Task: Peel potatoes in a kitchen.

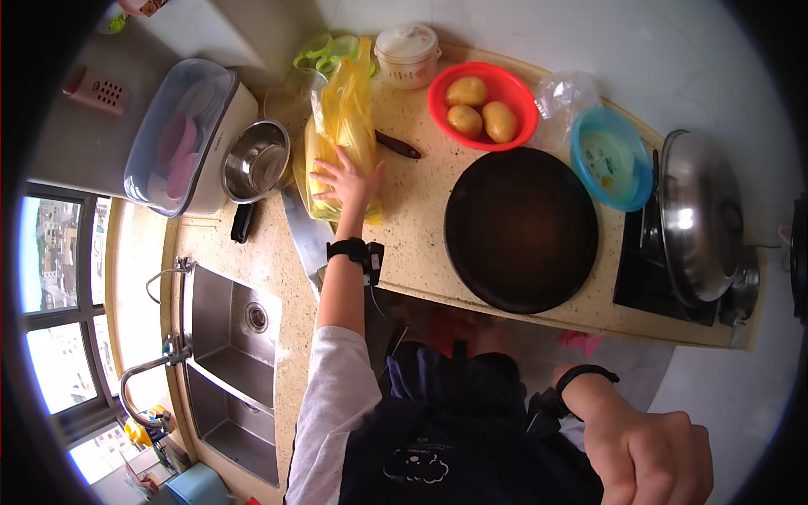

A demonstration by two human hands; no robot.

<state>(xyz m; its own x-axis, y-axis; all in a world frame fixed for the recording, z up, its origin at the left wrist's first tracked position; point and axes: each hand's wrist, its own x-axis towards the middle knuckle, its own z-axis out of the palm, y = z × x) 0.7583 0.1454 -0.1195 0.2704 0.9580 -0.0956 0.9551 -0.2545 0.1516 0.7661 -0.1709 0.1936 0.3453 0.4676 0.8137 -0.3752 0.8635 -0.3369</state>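
Observation:
My left hand (345,178) lies with spread fingers on the lower part of a yellow plastic bag (343,105), whose contents I cannot make out. The bag stands on the speckled countertop (412,227). From behind its right side sticks a dark brown handle (397,146). A flat grey piece (307,229) shows at the bag's lower left, partly hidden. My right hand (652,454) is at the lower right, away from the counter. Its fingers are curled in with the back of the hand up, so the palm is hidden.
Right of the bag sit a red bowl (526,130) of potatoes (499,122), a large black round pan (522,231), a blue basin (635,189) and a steel lid (703,219). On the left are a steel pot (257,160), a lidded box (181,135) and a double sink (231,370).

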